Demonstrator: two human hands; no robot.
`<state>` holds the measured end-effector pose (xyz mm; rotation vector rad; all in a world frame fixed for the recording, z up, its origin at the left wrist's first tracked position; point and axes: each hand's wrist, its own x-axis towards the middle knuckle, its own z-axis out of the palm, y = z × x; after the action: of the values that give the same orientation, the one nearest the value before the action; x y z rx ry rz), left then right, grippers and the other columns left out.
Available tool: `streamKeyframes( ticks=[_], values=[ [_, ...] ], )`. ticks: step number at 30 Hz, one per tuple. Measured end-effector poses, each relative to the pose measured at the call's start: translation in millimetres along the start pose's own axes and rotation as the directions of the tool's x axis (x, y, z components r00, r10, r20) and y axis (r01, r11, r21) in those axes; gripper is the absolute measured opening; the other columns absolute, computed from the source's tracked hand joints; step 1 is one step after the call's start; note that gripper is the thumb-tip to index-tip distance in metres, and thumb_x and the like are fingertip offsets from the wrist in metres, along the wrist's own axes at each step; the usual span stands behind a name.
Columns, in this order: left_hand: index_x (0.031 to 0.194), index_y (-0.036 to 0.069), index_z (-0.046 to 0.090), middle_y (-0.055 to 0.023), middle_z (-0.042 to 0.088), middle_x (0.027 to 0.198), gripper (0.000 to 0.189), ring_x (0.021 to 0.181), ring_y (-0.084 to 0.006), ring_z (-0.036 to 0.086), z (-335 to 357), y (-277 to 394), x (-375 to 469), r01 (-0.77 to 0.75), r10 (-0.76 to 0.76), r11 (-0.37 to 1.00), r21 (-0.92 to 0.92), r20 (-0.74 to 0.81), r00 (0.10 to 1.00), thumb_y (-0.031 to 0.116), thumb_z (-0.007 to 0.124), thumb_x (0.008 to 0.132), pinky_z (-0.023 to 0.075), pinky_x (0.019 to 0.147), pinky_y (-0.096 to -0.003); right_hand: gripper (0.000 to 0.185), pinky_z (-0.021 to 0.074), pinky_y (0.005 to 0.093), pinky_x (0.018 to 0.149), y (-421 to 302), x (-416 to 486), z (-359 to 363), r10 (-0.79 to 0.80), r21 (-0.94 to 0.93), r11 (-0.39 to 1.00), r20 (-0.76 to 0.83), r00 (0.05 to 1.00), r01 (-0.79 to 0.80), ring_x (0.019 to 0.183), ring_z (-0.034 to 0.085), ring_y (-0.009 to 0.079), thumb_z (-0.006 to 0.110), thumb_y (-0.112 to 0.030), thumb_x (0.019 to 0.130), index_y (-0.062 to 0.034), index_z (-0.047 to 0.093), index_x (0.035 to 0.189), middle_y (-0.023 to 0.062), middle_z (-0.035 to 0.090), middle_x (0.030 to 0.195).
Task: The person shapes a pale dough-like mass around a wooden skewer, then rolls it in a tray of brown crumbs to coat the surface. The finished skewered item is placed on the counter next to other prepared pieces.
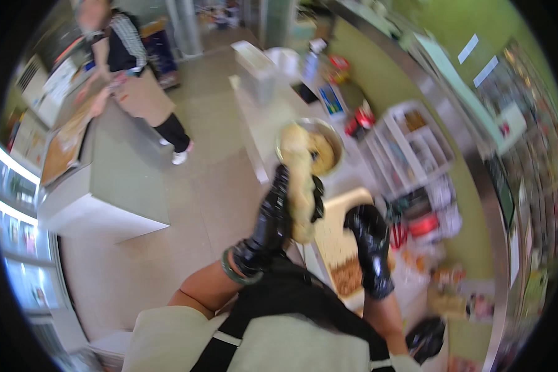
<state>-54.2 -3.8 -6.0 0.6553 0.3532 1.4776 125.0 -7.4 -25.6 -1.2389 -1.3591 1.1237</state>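
Observation:
My left hand [274, 216], in a shiny black glove, holds a long, lumpy, pale piece of food that looks like dough [301, 195]. Its far end overlaps the rim of a round metal bowl [337, 139], which contains a yellowish food. To the right, my right hand [366, 232], also black-gloved, is above the edge of a pale rectangular tray [342, 218]; its fingers are curled and blurred, and whether they hold anything is unclear. Brown crumbly food [348, 276] lies in the near part of that tray.
A white divided organizer [400, 149] stands right of the bowl. Farther along the counter are a spray bottle [314, 58], a blue packet [331, 100] and a white box [255, 69]. Across the aisle, a person [130, 69] stands at another counter [121, 167] with a brown board [65, 149].

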Motion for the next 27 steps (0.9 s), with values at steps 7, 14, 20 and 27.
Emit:
streamKeyframes(
  ticks=[7, 14, 20, 27],
  values=[
    [0.102, 0.004, 0.051, -0.0070, 0.054, 0.075, 0.054, 0.061, -0.0168, 0.051, 19, 8, -7, 0.155, -0.161, 0.986, -0.056, -0.115, 0.980, 0.054, 0.032, 0.095, 0.0427, 0.056, -0.0263, 0.040, 0.0405, 0.0307, 0.090, -61, 27, 20, -0.371, -0.067, 0.921, 0.147, 0.917, 0.384, 0.098, 0.054, 0.0156, 0.071, -0.009, 0.076, -0.0012, 0.055, 0.112, 0.0062, 0.059, 0.106],
    [0.106, 0.005, 0.052, -0.0030, 0.056, 0.072, 0.053, 0.059, -0.0137, 0.055, 22, -6, -7, 0.101, -0.063, 0.989, 0.104, -0.317, 0.946, 0.054, 0.038, 0.093, 0.0443, 0.051, -0.0255, 0.042, 0.0450, 0.0316, 0.077, -72, 31, 39, -0.250, -0.068, 0.960, 0.243, 0.937, 0.273, 0.083, 0.057, 0.0218, 0.076, -0.021, 0.071, -0.0015, 0.055, 0.102, 0.0107, 0.060, 0.092],
    [0.100, 0.006, 0.052, -0.0008, 0.052, 0.064, 0.055, 0.049, -0.0135, 0.050, 14, 0, -6, 0.247, -0.269, 0.951, -0.186, -0.104, 0.957, 0.058, 0.036, 0.092, 0.0418, 0.045, -0.0262, 0.020, 0.0459, 0.0244, 0.071, -79, 33, 29, -0.044, 0.213, 0.977, 0.278, 0.960, -0.016, 0.076, 0.055, 0.0079, 0.070, -0.013, 0.079, 0.0005, 0.061, 0.090, 0.0023, 0.061, 0.081],
    [0.106, 0.006, 0.051, -0.0038, 0.055, 0.074, 0.057, 0.061, -0.0147, 0.055, 39, -2, -2, 0.196, -0.194, 0.980, -0.021, -0.293, 0.936, 0.059, 0.032, 0.093, 0.0456, 0.053, -0.0268, 0.023, 0.0462, 0.0240, 0.071, -75, 35, 23, 0.009, 0.422, 0.897, 0.276, 0.961, -0.129, 0.079, 0.054, 0.0072, 0.071, -0.014, 0.080, 0.0010, 0.061, 0.095, 0.0026, 0.061, 0.085]
  ],
)
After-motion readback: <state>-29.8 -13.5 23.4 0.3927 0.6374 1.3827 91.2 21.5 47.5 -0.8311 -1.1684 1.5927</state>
